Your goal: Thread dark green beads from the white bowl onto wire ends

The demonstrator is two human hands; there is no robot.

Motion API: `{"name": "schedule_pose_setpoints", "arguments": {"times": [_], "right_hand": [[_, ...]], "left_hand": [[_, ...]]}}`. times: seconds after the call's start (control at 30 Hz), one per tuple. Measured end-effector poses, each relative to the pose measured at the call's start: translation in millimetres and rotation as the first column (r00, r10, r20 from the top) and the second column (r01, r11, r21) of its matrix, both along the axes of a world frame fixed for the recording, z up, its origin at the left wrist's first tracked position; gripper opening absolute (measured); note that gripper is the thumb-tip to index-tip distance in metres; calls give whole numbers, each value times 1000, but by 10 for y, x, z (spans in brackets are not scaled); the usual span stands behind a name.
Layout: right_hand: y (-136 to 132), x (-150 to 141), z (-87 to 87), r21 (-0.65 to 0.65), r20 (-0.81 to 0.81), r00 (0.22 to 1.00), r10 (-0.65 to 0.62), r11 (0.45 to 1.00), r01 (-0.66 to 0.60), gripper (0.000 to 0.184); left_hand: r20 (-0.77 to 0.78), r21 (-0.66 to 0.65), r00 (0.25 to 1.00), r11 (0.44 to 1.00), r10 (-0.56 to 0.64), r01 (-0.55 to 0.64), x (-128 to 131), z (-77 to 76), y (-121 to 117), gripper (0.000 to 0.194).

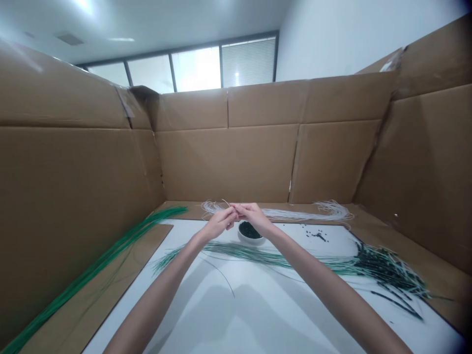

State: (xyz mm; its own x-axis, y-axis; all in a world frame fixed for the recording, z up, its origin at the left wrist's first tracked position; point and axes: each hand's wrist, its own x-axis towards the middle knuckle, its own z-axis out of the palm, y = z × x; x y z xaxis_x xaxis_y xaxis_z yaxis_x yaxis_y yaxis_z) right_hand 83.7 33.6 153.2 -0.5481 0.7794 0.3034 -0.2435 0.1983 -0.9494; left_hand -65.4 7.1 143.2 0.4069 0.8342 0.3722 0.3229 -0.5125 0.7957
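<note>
Your left hand [220,223] and right hand [255,217] meet fingertip to fingertip, both seemingly pinching a thin strand [225,201] whose visible length curves toward ten o'clock; the white bowl [251,241] of dark bits [248,229] sits at five o'clock, nearer your right.

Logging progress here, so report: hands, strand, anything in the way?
Left hand, right hand meeting at fingertips. Thin strand apparently pinched there, end sticking up. White bowl close by, partly behind right hand; no blockage visible.
</note>
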Motion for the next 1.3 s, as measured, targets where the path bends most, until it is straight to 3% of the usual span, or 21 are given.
{"name": "schedule_pose_setpoints", "arguments": {"times": [0.1,0.17,0.3,0.43,0.53,0.67,0.9,1.13,1.3], "right_hand": [[-181,55,-52,-98,-98,995,-26,995,16,33],[-275,107,-75,-152,-134,990,-36,988,15,28],[-410,213,-73,-296,-149,988,-43,955,-3,27],[-438,321,-74,-376,-173,984,-31,926,-37,23],[-364,409,-119,-333,-144,985,-90,942,38,13],[-216,476,-207,-257,-95,979,-182,954,153,15],[-52,440,-262,-290,-184,966,-180,949,121,18],[-78,477,-279,-336,-166,974,-152,938,89,15],[-161,528,-241,-252,-77,994,-82,966,60,21]], "left_hand": [[-171,138,981,988,87,-64,89,-65,-174,25],[-177,174,978,982,105,-74,167,-120,-286,26],[-115,164,988,983,98,-79,333,-226,-449,32],[-131,126,991,992,30,-13,421,-236,-493,32],[-106,172,992,984,60,-42,424,-217,-445,30],[-6,197,985,966,173,-168,396,-265,-322,30],[68,95,979,976,191,-197,372,-358,-185,29],[5,90,973,968,233,-232,361,-350,-201,28],[-31,117,969,964,246,-241,359,-310,-275,32]]}}
